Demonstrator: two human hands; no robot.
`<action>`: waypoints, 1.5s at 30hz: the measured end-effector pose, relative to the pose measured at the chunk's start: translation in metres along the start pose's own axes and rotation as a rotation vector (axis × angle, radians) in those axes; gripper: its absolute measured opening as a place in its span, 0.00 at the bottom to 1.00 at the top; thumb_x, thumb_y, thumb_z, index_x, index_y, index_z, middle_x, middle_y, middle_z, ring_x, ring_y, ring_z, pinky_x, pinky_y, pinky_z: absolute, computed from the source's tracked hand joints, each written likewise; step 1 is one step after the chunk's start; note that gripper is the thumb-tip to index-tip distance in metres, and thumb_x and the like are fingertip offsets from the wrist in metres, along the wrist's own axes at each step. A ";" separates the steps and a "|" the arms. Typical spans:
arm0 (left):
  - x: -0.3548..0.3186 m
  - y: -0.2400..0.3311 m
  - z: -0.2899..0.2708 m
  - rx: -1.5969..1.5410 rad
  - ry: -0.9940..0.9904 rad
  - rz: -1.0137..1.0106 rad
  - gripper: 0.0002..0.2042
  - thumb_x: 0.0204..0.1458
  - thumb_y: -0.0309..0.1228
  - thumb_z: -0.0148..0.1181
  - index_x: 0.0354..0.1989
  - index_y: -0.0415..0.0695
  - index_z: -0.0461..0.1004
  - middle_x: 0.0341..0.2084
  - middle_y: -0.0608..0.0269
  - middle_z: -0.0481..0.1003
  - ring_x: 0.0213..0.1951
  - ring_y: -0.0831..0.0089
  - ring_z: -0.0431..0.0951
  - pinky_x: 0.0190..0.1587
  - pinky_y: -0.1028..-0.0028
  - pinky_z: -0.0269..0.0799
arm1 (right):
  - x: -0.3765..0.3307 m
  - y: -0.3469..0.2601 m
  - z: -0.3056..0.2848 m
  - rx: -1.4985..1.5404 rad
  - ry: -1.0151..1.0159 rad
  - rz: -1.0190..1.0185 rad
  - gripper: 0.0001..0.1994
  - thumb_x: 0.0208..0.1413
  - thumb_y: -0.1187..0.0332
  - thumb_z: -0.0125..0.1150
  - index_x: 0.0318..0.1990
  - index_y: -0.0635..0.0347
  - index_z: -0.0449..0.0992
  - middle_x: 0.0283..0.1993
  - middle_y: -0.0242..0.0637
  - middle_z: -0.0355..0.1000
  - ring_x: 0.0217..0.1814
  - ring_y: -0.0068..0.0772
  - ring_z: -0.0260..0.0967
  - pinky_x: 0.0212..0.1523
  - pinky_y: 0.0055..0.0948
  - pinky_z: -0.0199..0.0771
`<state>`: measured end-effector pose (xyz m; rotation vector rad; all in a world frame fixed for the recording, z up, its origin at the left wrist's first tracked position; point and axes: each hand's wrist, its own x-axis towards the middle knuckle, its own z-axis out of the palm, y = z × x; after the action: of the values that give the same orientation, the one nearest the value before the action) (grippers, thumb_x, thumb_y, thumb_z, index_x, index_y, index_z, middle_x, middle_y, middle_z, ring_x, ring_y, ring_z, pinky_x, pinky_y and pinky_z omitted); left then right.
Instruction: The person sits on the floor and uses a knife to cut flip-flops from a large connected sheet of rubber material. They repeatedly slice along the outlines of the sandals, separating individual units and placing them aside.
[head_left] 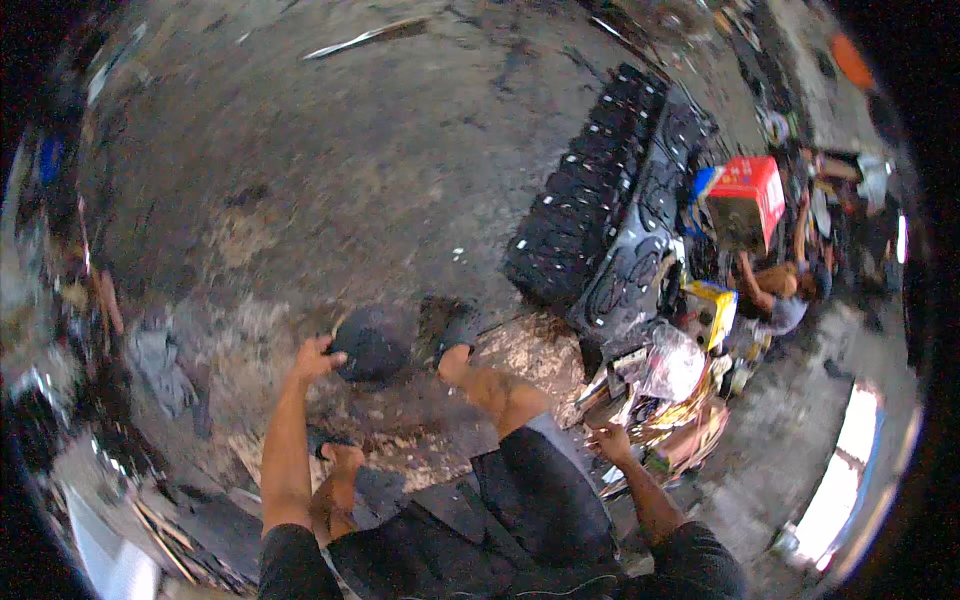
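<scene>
My left hand (318,358) is at the left edge of a dark, round, low object (375,343) on the floor between my feet. Thumb and fingers close on its rim; its exact kind is unclear. Over on the right, my right hand (612,443) reaches to the near edge of a heap of mixed items. Blur hides whether its fingers hold anything. In that heap lie a clear plastic bag (675,362) and thin yellowish strips (690,415).
Beyond the heap stretch long black ribbed parts (590,180), resembling engine pieces. A red box (748,200) and a yellow-and-white box (712,312) stand beside them. Another person (785,295) is at the right. A grey cloth (160,370) lies on the floor at left.
</scene>
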<state>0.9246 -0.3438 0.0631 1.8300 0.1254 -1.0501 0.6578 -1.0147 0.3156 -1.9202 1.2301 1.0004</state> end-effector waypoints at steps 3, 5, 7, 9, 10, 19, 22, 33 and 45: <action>0.055 0.006 0.021 -0.005 -0.187 -0.107 0.21 0.51 0.30 0.71 0.53 0.35 0.76 0.33 0.58 0.80 0.28 0.71 0.77 0.33 0.67 0.74 | 0.028 0.007 -0.017 -0.888 -0.071 -0.398 0.16 0.59 0.60 0.61 0.51 0.57 0.78 0.42 0.46 0.81 0.47 0.37 0.79 0.43 0.38 0.80; 0.055 -0.015 0.052 0.006 -0.268 -0.225 0.20 0.53 0.30 0.69 0.53 0.37 0.76 0.33 0.59 0.80 0.29 0.71 0.77 0.33 0.67 0.74 | 0.066 0.072 -0.026 -0.621 0.130 -0.198 0.17 0.61 0.59 0.60 0.51 0.61 0.77 0.40 0.45 0.79 0.46 0.39 0.78 0.41 0.39 0.80; 0.071 -0.033 0.048 0.133 -0.248 -0.326 0.19 0.54 0.30 0.67 0.54 0.37 0.76 0.35 0.60 0.80 0.30 0.71 0.78 0.34 0.67 0.74 | 0.107 0.058 -0.020 0.119 0.265 -0.142 0.17 0.63 0.57 0.59 0.48 0.61 0.76 0.36 0.37 0.77 0.42 0.35 0.76 0.37 0.36 0.77; 0.068 0.000 0.053 0.293 0.010 -0.401 0.16 0.56 0.29 0.64 0.52 0.37 0.78 0.33 0.59 0.81 0.29 0.66 0.79 0.33 0.67 0.74 | 0.142 0.045 -0.007 0.483 0.300 -0.064 0.18 0.64 0.54 0.59 0.45 0.62 0.76 0.32 0.28 0.74 0.38 0.30 0.75 0.32 0.34 0.75; 0.073 0.037 0.055 -0.031 0.172 -0.573 0.16 0.56 0.29 0.64 0.51 0.37 0.78 0.33 0.57 0.81 0.31 0.64 0.80 0.34 0.66 0.75 | 0.155 0.041 -0.001 0.589 0.321 0.055 0.17 0.63 0.55 0.59 0.45 0.62 0.76 0.33 0.27 0.73 0.36 0.29 0.73 0.33 0.33 0.74; 0.372 0.152 -0.215 0.823 0.564 0.332 0.13 0.57 0.32 0.55 0.44 0.37 0.80 0.41 0.45 0.81 0.48 0.46 0.80 0.51 0.56 0.74 | 0.285 -0.034 0.050 1.604 0.435 0.217 0.46 0.57 0.31 0.53 0.73 0.55 0.56 0.71 0.37 0.62 0.68 0.44 0.63 0.66 0.52 0.60; 0.444 0.234 -0.334 0.901 0.958 0.350 0.16 0.60 0.34 0.55 0.50 0.36 0.77 0.46 0.42 0.79 0.50 0.47 0.78 0.53 0.57 0.73 | 0.357 -0.075 0.088 1.802 0.426 -0.468 0.36 0.61 0.39 0.55 0.67 0.56 0.66 0.64 0.39 0.70 0.63 0.43 0.69 0.61 0.48 0.70; 0.743 0.385 -0.320 1.000 0.689 0.732 0.29 0.57 0.29 0.55 0.68 0.38 0.60 0.67 0.42 0.62 0.67 0.47 0.62 0.69 0.58 0.57 | 0.359 -0.105 0.063 1.895 0.573 -0.361 0.39 0.55 0.40 0.64 0.66 0.58 0.66 0.67 0.37 0.67 0.63 0.44 0.68 0.65 0.50 0.68; 0.710 0.389 -0.241 1.608 0.815 0.396 0.15 0.65 0.40 0.51 0.55 0.46 0.73 0.52 0.55 0.73 0.55 0.53 0.75 0.51 0.40 0.68 | 0.350 -0.106 0.123 1.988 0.972 -0.028 0.34 0.59 0.38 0.54 0.61 0.56 0.70 0.57 0.38 0.74 0.51 0.40 0.74 0.48 0.44 0.78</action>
<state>1.7060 -0.6000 -0.1311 3.3881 -0.7968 0.1865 0.8202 -1.0296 -0.0338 -0.5323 1.4974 -1.1741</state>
